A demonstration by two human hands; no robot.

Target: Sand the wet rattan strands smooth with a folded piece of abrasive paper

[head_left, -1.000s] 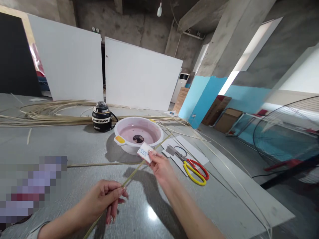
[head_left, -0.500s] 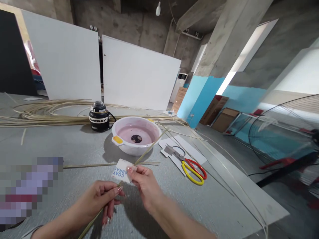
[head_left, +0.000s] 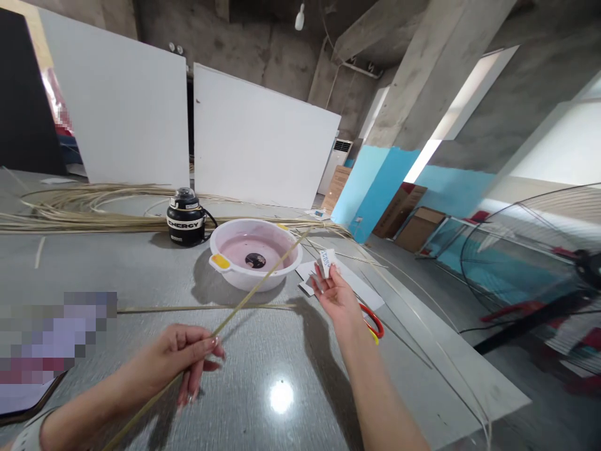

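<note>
My left hand (head_left: 188, 357) pinches a long thin greenish bamboo strip (head_left: 258, 287) between thumb and fingers. The strip slants from the lower left edge, through the hand, up across the front of the white basin (head_left: 253, 281). To the right, my right hand (head_left: 339, 302), palm partly turned up, holds a small folded piece of sandpaper (head_left: 327, 257) with blue lettering on its white back. The paper is apart from the strip. Beneath my right forearm and hand lie scissors (head_left: 375, 324) with red and yellow handles, partly hidden. Another strip (head_left: 188, 309) lies across the table behind my left hand.
The basin holds pinkish water and a dark round spot. A black jar-shaped device marked ENERGY (head_left: 186, 227) stands left of it, before a long bundle of strips (head_left: 84, 219). A blurred-out phone (head_left: 70, 351) lies at left. White sheets (head_left: 364, 285) lie under the scissors.
My right hand has moved off the strip, up and to the right, taking the sandpaper with it and covering part of the scissors. My left hand keeps its pinch on the strip, slightly further left.
</note>
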